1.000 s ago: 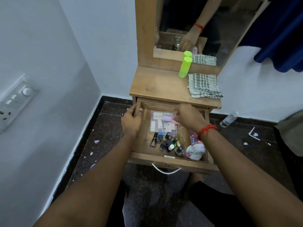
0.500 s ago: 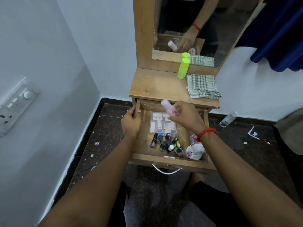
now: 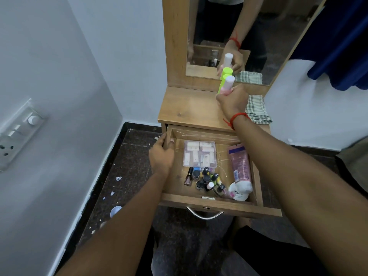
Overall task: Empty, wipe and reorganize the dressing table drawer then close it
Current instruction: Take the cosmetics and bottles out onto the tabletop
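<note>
Here the dressing table top (image 3: 189,108) lies just under the right hand (image 3: 232,102), whose fingers clamp an upright pink bottle (image 3: 228,84) beside the green bottle (image 3: 222,84); the left hand (image 3: 161,154) grips the open drawer's (image 3: 219,204) left wall, well apart.

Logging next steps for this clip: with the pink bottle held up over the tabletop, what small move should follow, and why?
Probably lower the right hand and stand the pink bottle on the bare tabletop beside the green bottle. The drawer holds many items to clear, and the left hand steadies its side.
</note>
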